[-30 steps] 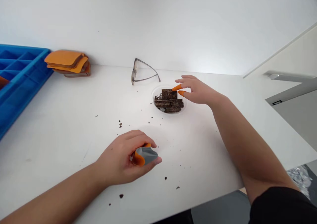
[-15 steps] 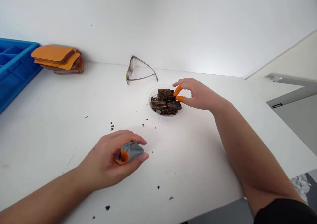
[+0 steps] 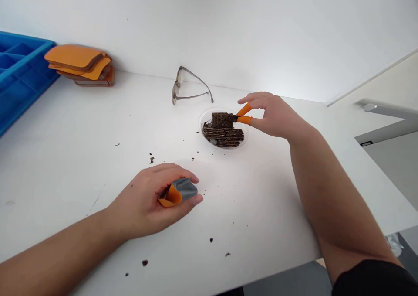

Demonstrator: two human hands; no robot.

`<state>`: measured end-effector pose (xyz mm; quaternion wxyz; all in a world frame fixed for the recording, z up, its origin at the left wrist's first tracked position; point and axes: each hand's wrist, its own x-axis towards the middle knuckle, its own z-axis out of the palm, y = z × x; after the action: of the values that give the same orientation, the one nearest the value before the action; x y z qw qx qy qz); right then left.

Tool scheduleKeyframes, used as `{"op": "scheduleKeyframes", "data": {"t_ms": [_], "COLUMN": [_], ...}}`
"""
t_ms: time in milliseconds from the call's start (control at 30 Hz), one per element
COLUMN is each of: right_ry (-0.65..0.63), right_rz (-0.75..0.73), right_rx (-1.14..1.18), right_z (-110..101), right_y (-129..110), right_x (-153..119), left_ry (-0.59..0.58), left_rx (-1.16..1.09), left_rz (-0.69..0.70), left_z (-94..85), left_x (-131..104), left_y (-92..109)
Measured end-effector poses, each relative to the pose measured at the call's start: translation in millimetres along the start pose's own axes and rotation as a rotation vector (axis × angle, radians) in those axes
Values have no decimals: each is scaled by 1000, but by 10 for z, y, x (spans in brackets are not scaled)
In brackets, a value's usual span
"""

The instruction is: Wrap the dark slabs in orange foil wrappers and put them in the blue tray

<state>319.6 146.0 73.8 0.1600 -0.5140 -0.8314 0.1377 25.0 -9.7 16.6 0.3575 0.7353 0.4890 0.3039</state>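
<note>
A shallow, clear round dish [image 3: 225,149] stands toward the back of the counter [image 3: 267,191], holding rows of thin, dark brown pressed slabs [image 3: 224,137] set on edge, with a flatter piece behind them and loose crumbs at the left. The right hand [image 3: 277,117], its thumb and index finger in orange finger cots [image 3: 244,120], pinches a thin dark piece [image 3: 234,118] at the dish's right side; whether that piece is free of the others I cannot tell. The left hand [image 3: 146,202] curls loosely around an orange pouch [image 3: 171,195] with a grey inner face, its mouth spread between fingers and thumb; its contents are hidden. At far left, a blue crate [image 3: 29,80] divided into compartments runs out of view, a stack of orange pouches [image 3: 78,62] just beside its corner.

Eyeglasses [image 3: 174,93] lie behind the dish, near the wall [image 3: 228,34]. The front edge slants below the right forearm, well apart from the dish. Between dish and edge, the open stretch carries only scattered dark flakes [image 3: 145,263].
</note>
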Motion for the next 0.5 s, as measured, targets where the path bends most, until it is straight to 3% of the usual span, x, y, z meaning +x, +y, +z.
{"op": "scheduleKeyframes", "data": {"t_ms": [167,333,500], "right_ry": [93,228,394], "right_rz": [-12,-161,-389], "right_rx": [61,48,-13], "right_z": [18,-13,-231], "right_y": [40,67,-283], "right_x": [15,-10,-182], "left_ry": [37,13,-6], "left_rx": [-22,16,30], "left_rz": [-35,86,106], "left_z": [-17,-27,-49], "left_x": [31,64,88], "left_y": [-7,-25,1]}}
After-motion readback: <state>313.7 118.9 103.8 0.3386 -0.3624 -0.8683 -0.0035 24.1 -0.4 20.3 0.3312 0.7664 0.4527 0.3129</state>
